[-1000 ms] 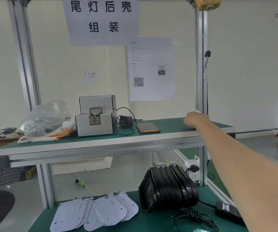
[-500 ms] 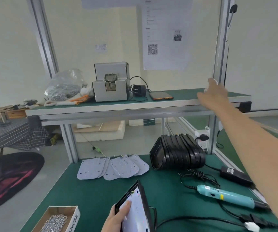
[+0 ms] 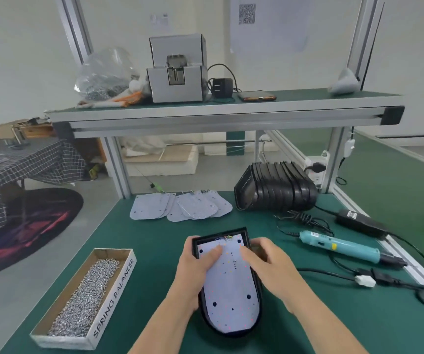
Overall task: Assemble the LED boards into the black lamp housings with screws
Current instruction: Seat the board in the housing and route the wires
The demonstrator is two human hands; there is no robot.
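A black lamp housing (image 3: 256, 290) lies flat on the green bench in front of me with a white LED board (image 3: 230, 297) set inside it. My left hand (image 3: 196, 264) grips the housing's left edge, thumb pressing on the board's upper left. My right hand (image 3: 267, 261) holds the right edge, its fingers touching the board's upper right. Several loose LED boards (image 3: 180, 205) lie fanned out further back. A stack of black housings (image 3: 274, 186) stands on its side to their right. A cardboard box of screws (image 3: 85, 295) sits at my left.
A teal electric screwdriver (image 3: 338, 247) with its cable and a black power adapter (image 3: 361, 222) lie to the right. The upper shelf (image 3: 226, 112) carries a grey screw feeder (image 3: 176, 72), a plastic bag, a phone and a white object by the right post.
My right hand has come down from the upper shelf to the housing. The housing, tilted up in my left hand before, now lies flat. The view has dropped towards the bench.
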